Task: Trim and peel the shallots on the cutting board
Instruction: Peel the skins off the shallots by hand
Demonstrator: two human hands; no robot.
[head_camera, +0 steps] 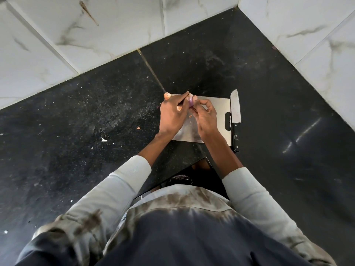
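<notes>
Slippage threatens: the small purple half-peeled shallot (191, 102) is pinched between left hand (172, 116) and right hand (204, 117) above the steel cutting board (217, 112); it may drop onto the black desk (96, 112).

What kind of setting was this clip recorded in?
Most likely a home kitchen corner: a speckled black stone counter meets white marble-look wall tiles, and a steel cutting board with a black-handled kitchen knife lies beside it. Both hands work a purple shallot.
</notes>
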